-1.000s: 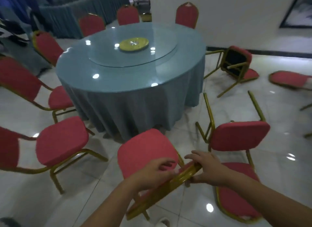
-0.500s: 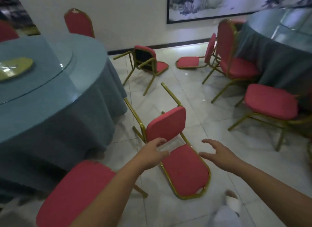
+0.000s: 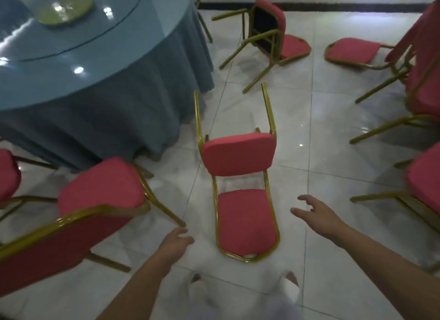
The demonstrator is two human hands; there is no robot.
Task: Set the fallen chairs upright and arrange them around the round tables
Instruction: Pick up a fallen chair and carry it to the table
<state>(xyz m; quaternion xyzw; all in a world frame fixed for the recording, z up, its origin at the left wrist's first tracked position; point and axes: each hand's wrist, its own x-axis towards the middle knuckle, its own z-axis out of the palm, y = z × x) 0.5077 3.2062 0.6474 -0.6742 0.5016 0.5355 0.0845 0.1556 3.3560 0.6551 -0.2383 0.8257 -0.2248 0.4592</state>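
The fallen chair [image 3: 246,222] lies on its back near the round table [image 3: 119,57], backrest nearest the person; left hand [image 3: 175,242] and right hand [image 3: 316,214], both empty with fingers loosely spread, flank it, likely to catch each frame side. Another toppled chair [image 3: 294,46] waits beyond

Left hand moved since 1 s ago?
Yes. The left hand let go of the upright chair and went right, now open beside the fallen chair.
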